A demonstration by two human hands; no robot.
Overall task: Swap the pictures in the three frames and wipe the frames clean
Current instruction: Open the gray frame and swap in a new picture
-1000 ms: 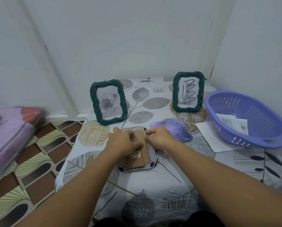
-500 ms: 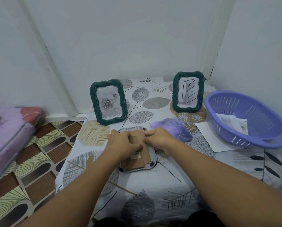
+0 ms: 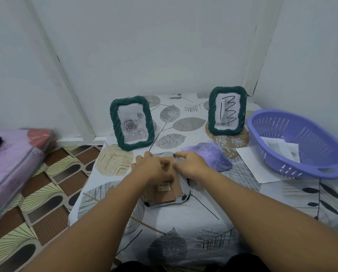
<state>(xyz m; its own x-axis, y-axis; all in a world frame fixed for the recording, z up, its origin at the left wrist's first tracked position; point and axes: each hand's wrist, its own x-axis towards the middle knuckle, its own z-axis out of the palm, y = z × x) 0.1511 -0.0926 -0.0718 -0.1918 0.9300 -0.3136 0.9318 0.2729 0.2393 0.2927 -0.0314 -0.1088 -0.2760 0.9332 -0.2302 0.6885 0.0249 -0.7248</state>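
A third picture frame point(image 3: 165, 194) lies face down in the middle of the table, its brown cardboard back up. My left hand point(image 3: 151, 167) presses flat on that back. My right hand point(image 3: 191, 164) rests at the back's upper right edge, fingertips on a small tab there. Two dark green twisted frames stand upright behind: the left frame point(image 3: 132, 122) holds a grey rose picture, the right frame point(image 3: 226, 110) holds a paper with black scribbles. A lilac cloth point(image 3: 211, 157) lies just right of my right hand.
A purple plastic basket point(image 3: 297, 144) with paper sheets inside sits at the right, on a white sheet point(image 3: 250, 163). The leaf-patterned tablecloth point(image 3: 183, 232) covers a small table in a wall corner. A wrapped mattress point(image 3: 11, 163) lies on the patterned floor at left.
My left hand has slid a little up the cardboard back. My right hand's fingers have shifted along the back's upper right edge. The frame stays flat on the table.
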